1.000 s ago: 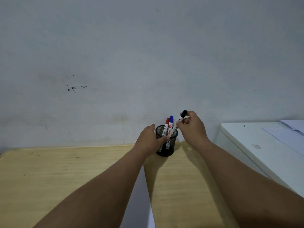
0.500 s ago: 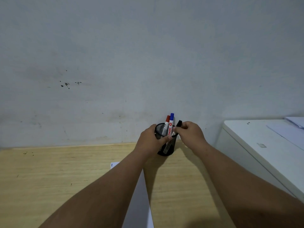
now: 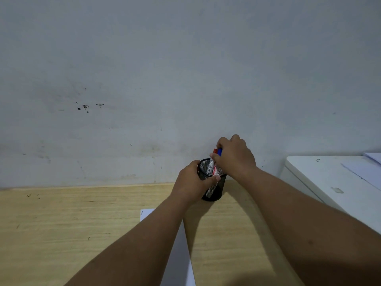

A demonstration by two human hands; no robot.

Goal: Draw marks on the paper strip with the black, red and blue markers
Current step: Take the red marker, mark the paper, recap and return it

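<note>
A black mesh pen cup point(image 3: 215, 194) stands at the back of the wooden table point(image 3: 72, 223), close to the wall. My left hand point(image 3: 191, 184) is wrapped around its left side. My right hand point(image 3: 235, 157) curls over the marker tops sticking out of the cup, the thumb against the red marker point(image 3: 215, 151). The blue marker point(image 3: 220, 152) shows beside it. I cannot make out the black marker separately; white marker bodies show through the mesh. The white paper strip point(image 3: 146, 214) lies under my left forearm, a small black mark at its far corner.
A white cabinet top point(image 3: 329, 182) stands to the right of the table, higher than it, with sheets of paper point(image 3: 374, 158) at its far end. A grey wall rises directly behind the cup.
My right hand lowered the black marker into the cup, let it go, then rose and closed over the red and blue marker tops. My left hand stayed on the cup.
</note>
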